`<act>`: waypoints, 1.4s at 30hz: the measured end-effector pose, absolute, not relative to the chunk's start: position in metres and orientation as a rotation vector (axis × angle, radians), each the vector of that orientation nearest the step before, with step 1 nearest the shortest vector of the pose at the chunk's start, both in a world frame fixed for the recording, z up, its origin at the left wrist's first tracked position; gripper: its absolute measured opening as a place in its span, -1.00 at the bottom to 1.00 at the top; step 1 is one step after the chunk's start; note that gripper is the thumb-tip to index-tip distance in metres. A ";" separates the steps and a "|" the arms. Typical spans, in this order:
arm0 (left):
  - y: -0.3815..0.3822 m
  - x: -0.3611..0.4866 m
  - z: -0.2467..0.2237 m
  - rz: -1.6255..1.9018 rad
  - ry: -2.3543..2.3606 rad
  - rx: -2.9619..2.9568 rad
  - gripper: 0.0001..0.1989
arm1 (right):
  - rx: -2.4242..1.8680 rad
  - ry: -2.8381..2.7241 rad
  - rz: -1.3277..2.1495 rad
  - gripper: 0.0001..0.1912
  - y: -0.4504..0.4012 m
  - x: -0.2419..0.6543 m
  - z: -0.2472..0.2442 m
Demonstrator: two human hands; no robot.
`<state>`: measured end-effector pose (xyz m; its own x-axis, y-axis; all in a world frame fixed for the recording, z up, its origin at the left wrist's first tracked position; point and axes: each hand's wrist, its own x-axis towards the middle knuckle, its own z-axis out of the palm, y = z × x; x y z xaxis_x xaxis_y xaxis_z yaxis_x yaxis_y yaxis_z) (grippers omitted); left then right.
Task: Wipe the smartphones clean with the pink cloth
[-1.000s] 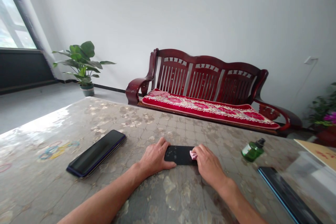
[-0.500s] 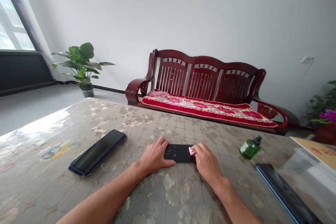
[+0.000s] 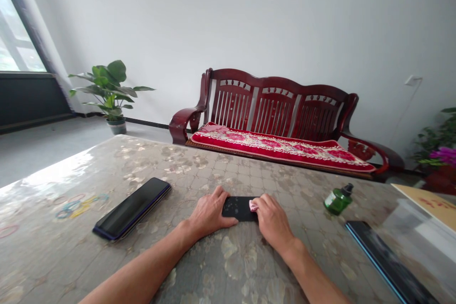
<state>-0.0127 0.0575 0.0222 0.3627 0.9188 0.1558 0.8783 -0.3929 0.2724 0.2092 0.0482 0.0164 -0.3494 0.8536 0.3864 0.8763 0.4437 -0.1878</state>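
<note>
A black phone (image 3: 239,209) lies flat on the table in front of me, with wet-looking spots on its left half. My left hand (image 3: 213,210) grips the phone's left end, thumb along the near edge and fingers at the far edge. Pinched in the fingers of my right hand (image 3: 272,218) is a small pink cloth (image 3: 253,205), pressed against the right part of the screen. The right hand covers the phone's right end.
Left of my hands lies a larger phone (image 3: 133,209), with several rubber bands (image 3: 76,206) beyond it. To the right are a green spray bottle (image 3: 338,199), a blue-edged phone (image 3: 388,259) and a clear box (image 3: 416,232). A wooden bench (image 3: 278,99) stands behind the table (image 3: 213,266).
My right hand has slid left along the phone's screen with the pink cloth. The left hand keeps its hold on the left end.
</note>
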 end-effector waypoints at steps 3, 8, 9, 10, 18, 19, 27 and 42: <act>0.057 -0.013 0.022 0.413 1.649 2.461 -0.50 | -1.374 -2.321 -0.013 -0.77 0.043 0.203 0.018; 0.058 -0.013 0.020 0.417 1.651 2.462 -0.50 | -1.519 -2.251 -0.102 -0.76 0.050 0.217 0.017; 0.058 -0.013 0.020 0.420 1.646 2.467 -0.49 | -1.553 -2.233 -0.124 -0.76 0.051 0.219 0.016; 0.058 -0.013 0.020 0.423 1.640 2.472 -0.48 | -1.573 -2.218 -0.137 -0.76 0.052 0.220 0.016; 0.055 -0.012 0.024 0.385 1.660 2.445 -0.51 | -1.343 -2.324 0.012 -0.77 0.040 0.195 0.018; 0.055 -0.012 0.023 0.385 1.660 2.443 -0.51 | -1.349 -2.324 0.015 -0.77 0.039 0.196 0.019; 0.058 -0.013 0.018 0.411 1.656 2.463 -0.48 | -1.661 -2.176 -0.147 -0.76 0.047 0.227 0.012; 0.057 -0.014 0.019 0.433 1.654 2.461 -0.47 | -1.604 -2.220 -0.149 -0.79 0.039 0.223 0.016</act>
